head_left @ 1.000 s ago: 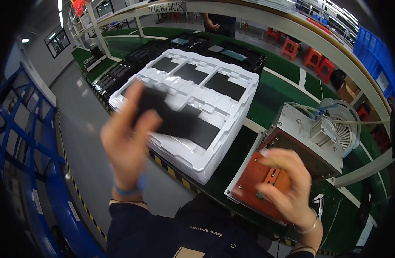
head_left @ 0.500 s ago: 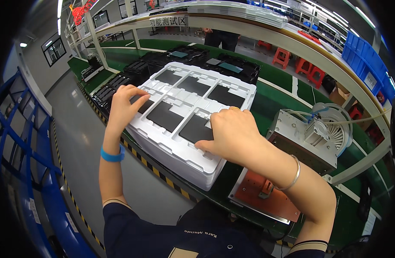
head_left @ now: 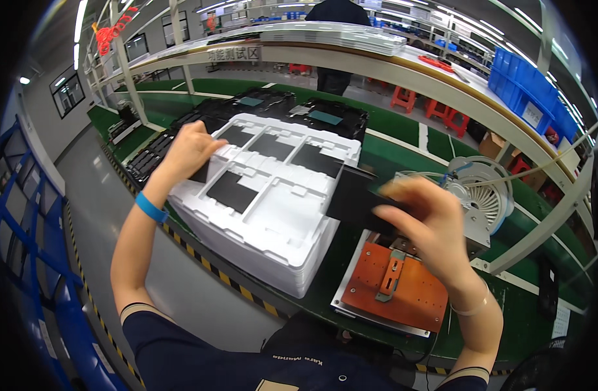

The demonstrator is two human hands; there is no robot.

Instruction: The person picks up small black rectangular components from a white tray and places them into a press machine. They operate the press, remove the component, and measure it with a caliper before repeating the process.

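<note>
My right hand [head_left: 429,212], slightly blurred, pinches a thin, dark rectangular panel [head_left: 356,199] by its right edge. That panel hangs tilted beside the right side of a white moulded plastic tray [head_left: 283,212], the top one of a tall stack. At the tray's left end my left hand [head_left: 191,153] is closed on another dark panel [head_left: 200,173], which looks tipped up and is partly hidden by the fingers. Between the hands, a dark panel [head_left: 232,191] lies in its pocket, and the near right pocket shows bare white. More dark panels [head_left: 271,147] fill the far row.
Right of the stack sits an orange plate fixture [head_left: 403,287] with a metal clamp. Behind it are a metal machine and a white round fan [head_left: 484,186]. Black trays [head_left: 266,101] line the far side of the green bench. A shelf beam [head_left: 351,58] crosses behind; a person stands beyond.
My right hand has lifted the near right panel out of its pocket and carried it rightward. My left hand has closed at the left pocket, and its panel now looks tipped.
</note>
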